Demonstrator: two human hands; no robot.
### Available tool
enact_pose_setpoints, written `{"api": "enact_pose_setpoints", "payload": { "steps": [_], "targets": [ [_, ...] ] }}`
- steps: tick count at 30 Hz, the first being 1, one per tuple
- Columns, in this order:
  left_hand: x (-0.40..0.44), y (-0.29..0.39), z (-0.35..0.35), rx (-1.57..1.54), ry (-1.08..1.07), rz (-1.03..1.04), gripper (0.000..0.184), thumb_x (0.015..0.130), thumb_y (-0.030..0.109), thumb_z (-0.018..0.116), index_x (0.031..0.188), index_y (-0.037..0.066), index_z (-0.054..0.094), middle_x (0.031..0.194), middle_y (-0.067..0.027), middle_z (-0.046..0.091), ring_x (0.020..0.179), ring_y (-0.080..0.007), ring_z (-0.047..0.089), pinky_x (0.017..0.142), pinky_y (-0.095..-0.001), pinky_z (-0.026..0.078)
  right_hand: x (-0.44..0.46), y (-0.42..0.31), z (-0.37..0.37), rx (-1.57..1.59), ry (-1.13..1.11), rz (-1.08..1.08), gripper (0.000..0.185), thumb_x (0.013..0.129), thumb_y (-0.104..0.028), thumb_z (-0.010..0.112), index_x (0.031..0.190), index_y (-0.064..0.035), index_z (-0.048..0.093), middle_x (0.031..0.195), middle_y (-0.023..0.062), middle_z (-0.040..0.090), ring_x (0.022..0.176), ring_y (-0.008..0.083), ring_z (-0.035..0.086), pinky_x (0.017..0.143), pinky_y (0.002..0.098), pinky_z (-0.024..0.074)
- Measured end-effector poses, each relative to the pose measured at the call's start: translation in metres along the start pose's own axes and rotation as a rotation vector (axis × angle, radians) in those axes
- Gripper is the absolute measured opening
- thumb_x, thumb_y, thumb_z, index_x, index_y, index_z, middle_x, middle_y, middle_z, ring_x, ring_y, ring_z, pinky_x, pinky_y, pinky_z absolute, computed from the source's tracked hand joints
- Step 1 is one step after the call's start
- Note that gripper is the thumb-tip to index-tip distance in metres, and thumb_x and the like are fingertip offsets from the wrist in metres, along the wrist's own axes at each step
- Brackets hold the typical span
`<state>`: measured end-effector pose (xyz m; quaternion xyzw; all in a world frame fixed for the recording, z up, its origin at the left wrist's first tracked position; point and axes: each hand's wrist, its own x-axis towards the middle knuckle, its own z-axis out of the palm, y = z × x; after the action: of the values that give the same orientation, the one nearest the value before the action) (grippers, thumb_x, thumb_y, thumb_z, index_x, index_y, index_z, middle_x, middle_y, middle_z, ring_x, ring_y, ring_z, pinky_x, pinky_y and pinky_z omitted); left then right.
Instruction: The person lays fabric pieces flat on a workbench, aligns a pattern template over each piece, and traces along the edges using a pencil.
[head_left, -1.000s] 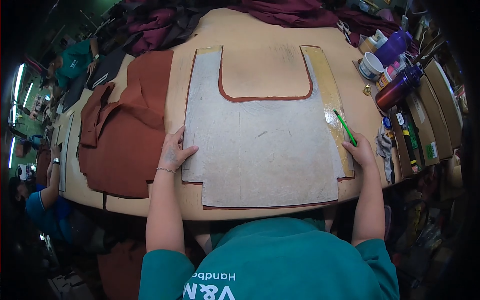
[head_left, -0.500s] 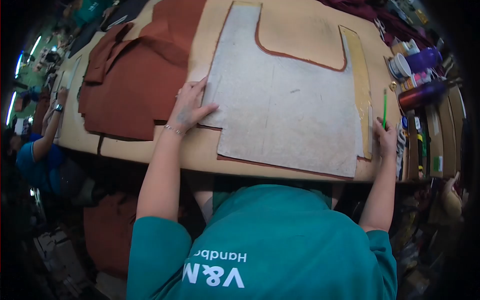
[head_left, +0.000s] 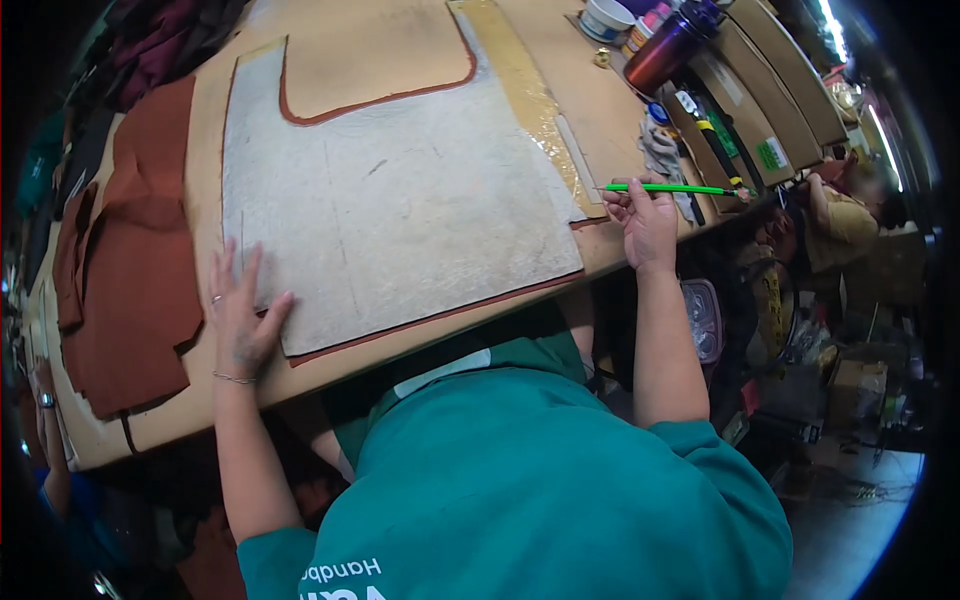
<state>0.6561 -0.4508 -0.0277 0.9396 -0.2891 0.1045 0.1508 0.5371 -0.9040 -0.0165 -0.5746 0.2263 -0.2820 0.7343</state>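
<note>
A large greyish-white pattern sheet [head_left: 400,220] with a U-shaped cut-out lies flat on rust-brown material [head_left: 435,318], whose edge shows along the near side and around the cut-out. Yellow tape [head_left: 520,85] runs down the sheet's right side. My left hand [head_left: 245,315] is spread at the sheet's lower left edge, with its fingers slightly blurred. Above the table's right front edge, my right hand [head_left: 648,225] grips a green pencil [head_left: 685,188]. The pencil is nearly level, its point turned left toward the sheet.
More rust-brown pieces [head_left: 140,290] lie at left. A purple-red bottle [head_left: 665,55], a white tub [head_left: 605,18], a crumpled glove [head_left: 660,145] and cardboard boxes [head_left: 770,90] line the right side. Another person [head_left: 840,210] is at far right; a co-worker's arm [head_left: 50,420] shows at far left.
My view has swung to the right. The green pencil has gone from upright to nearly level in my right hand. My left hand's fingers have spread wider.
</note>
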Motion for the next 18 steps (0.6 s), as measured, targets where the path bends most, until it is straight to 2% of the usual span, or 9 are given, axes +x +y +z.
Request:
{"api": "enact_pose_setpoints", "payload": {
  "steps": [1,3,5,6,9,12,13,17,18],
  "targets": [
    [0.012,0.025,-0.005,0.064,-0.036,0.050,0.053,0.078,0.033,0.057,0.126,0.012,0.046,0.138,-0.0157,0.028,0.128,-0.0371,0.021,0.101,-0.0454,0.022,0.000,-0.003,-0.006,-0.047,0.004,0.005,0.011,0.087,-0.010,0.053,0.092,-0.0065,0.044,0.080,0.0081,0.059,0.067,0.0139,0.060,0.057,0.0215,0.0472],
    [0.036,0.067,0.019,-0.005,-0.061,0.171,0.047,0.081,0.032,0.054,0.124,0.015,0.047,0.138,-0.0118,0.029,0.129,-0.0354,0.021,0.101,-0.0476,0.021,-0.002,0.001,-0.013,-0.108,-0.018,0.012,0.010,0.087,-0.010,0.053,0.092,-0.0069,0.044,0.079,0.0077,0.059,0.065,0.0123,0.058,0.055,0.0209,0.0465],
    [0.065,0.122,0.042,-0.146,-0.128,0.314,0.039,0.084,0.036,0.050,0.120,0.021,0.050,0.136,-0.0054,0.034,0.129,-0.0316,0.022,0.096,-0.0588,0.023,-0.011,0.006,-0.008,-0.150,-0.061,0.001,0.010,0.087,-0.010,0.052,0.092,-0.0075,0.044,0.075,0.0049,0.056,0.062,0.0091,0.055,0.052,0.0197,0.0448],
    [0.080,0.151,0.049,-0.160,-0.209,0.379,0.039,0.085,0.032,0.050,0.120,0.017,0.050,0.134,-0.0073,0.035,0.128,-0.0325,0.025,0.098,-0.0528,0.025,-0.014,0.011,-0.006,-0.170,-0.083,-0.010,0.010,0.087,-0.010,0.052,0.092,-0.0075,0.044,0.075,0.0042,0.056,0.062,0.0086,0.055,0.052,0.0194,0.0445],
    [0.123,0.219,0.071,-0.191,-0.377,0.485,0.056,0.079,0.049,0.051,0.127,0.022,0.042,0.138,-0.0064,0.030,0.131,-0.0311,0.017,0.094,-0.0646,0.022,-0.016,0.023,-0.006,-0.283,-0.152,-0.058,0.012,0.089,-0.014,0.051,0.094,-0.0073,0.043,0.074,0.0027,0.055,0.063,0.0066,0.056,0.054,0.0171,0.0432],
    [0.145,0.252,0.086,-0.107,-0.359,0.566,0.074,0.070,0.063,0.053,0.131,0.025,0.036,0.141,-0.0057,0.024,0.132,-0.0325,0.011,0.093,-0.0686,0.019,-0.018,0.029,-0.005,-0.199,-0.185,-0.115,0.015,0.087,-0.011,0.053,0.096,-0.0042,0.043,0.077,0.0031,0.052,0.061,0.0080,0.054,0.055,0.0213,0.0473],
    [0.151,0.256,0.091,-0.071,-0.454,0.555,0.085,0.063,0.071,0.053,0.133,0.028,0.033,0.143,-0.0049,0.019,0.133,-0.0337,0.008,0.090,-0.0712,0.018,-0.022,0.023,0.000,-0.173,-0.182,-0.075,0.016,0.086,-0.009,0.054,0.096,-0.0021,0.044,0.078,0.0048,0.053,0.063,0.0097,0.056,0.058,0.0237,0.0480],
    [0.148,0.257,0.096,-0.037,-0.447,0.537,0.086,0.059,0.073,0.053,0.132,0.033,0.033,0.143,-0.0040,0.020,0.133,-0.0332,0.009,0.091,-0.0709,0.016,-0.019,0.028,0.001,-0.477,-0.318,-0.368,0.016,0.084,-0.008,0.055,0.096,-0.0004,0.047,0.077,0.0090,0.056,0.064,0.0145,0.059,0.058,0.0269,0.0474],
    [0.147,0.258,0.096,-0.042,-0.452,0.537,0.086,0.059,0.073,0.053,0.132,0.033,0.033,0.143,-0.0037,0.020,0.133,-0.0331,0.009,0.091,-0.0709,0.016,-0.016,0.025,-0.004,-0.505,-0.282,-0.314,0.015,0.084,-0.008,0.055,0.095,-0.0007,0.047,0.076,0.0089,0.056,0.064,0.0150,0.059,0.058,0.0272,0.0472]
  ]
}}
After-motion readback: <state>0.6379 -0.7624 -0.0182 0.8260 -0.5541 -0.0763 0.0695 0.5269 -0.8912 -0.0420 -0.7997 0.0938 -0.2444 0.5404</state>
